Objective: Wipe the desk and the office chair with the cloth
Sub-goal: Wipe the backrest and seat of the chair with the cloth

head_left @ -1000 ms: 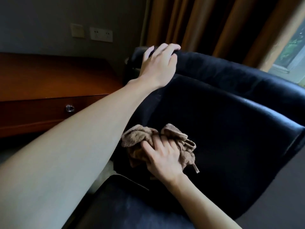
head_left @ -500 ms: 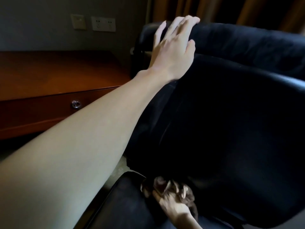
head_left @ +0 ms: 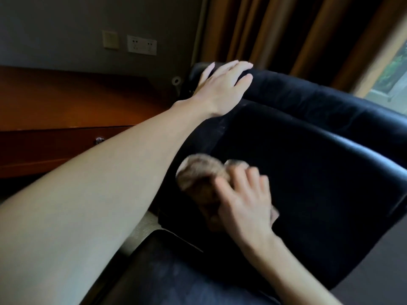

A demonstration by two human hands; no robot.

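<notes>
The black leather office chair [head_left: 319, 172] fills the right of the view, backrest facing me and seat [head_left: 176, 278] below. My left hand [head_left: 222, 89] rests on the top left edge of the backrest, fingers laid over it. My right hand [head_left: 244, 201] presses a crumpled brown cloth [head_left: 198, 175] against the lower left of the backrest; hand and cloth are blurred. The wooden desk [head_left: 66, 102] stands to the left.
A drawer with a small metal knob [head_left: 99, 140] runs under the desk top. Wall sockets [head_left: 142, 44] sit above the desk. Brown curtains [head_left: 275, 29] hang behind the chair, and a window [head_left: 396, 69] shows at far right.
My right hand with the cloth went down to the backrest's bottom edge and has come back up to its lower left. My left hand stays on the top edge.
</notes>
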